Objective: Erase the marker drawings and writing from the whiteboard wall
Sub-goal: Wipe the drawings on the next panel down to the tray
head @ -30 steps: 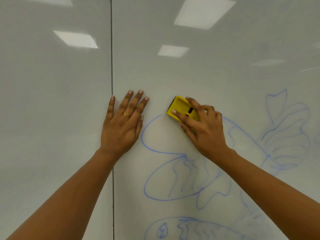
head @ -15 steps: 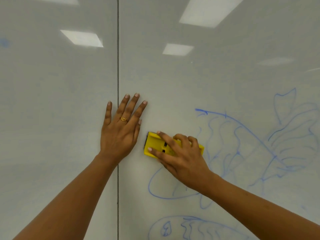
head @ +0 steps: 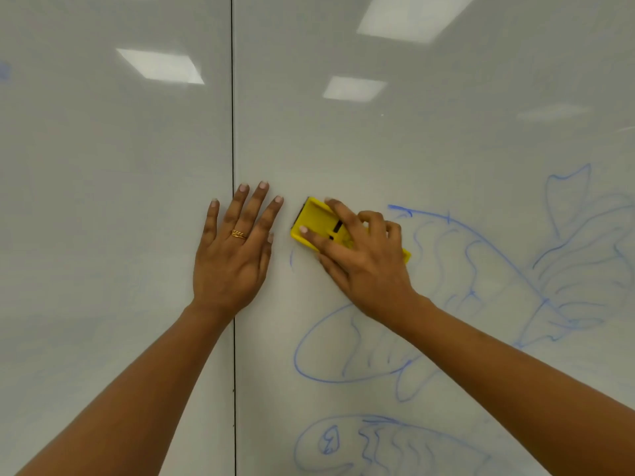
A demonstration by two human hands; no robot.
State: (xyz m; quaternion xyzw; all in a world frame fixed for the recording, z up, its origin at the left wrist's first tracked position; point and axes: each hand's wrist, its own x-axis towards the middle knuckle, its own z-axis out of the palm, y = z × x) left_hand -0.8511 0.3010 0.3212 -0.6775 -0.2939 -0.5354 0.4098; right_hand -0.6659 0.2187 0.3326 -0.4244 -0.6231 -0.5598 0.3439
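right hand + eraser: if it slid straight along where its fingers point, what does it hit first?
The right hand points up-left, with the yellow eraser leading. Likely first is the left hand, at its index fingertip. It might just pass above.

Gold ring [head: 238, 234]: one, patterned band. Ceiling light reflections: white rectangles, one at upper left [head: 159, 67], one at the top right [head: 412, 15], a smaller one between them [head: 354, 88].
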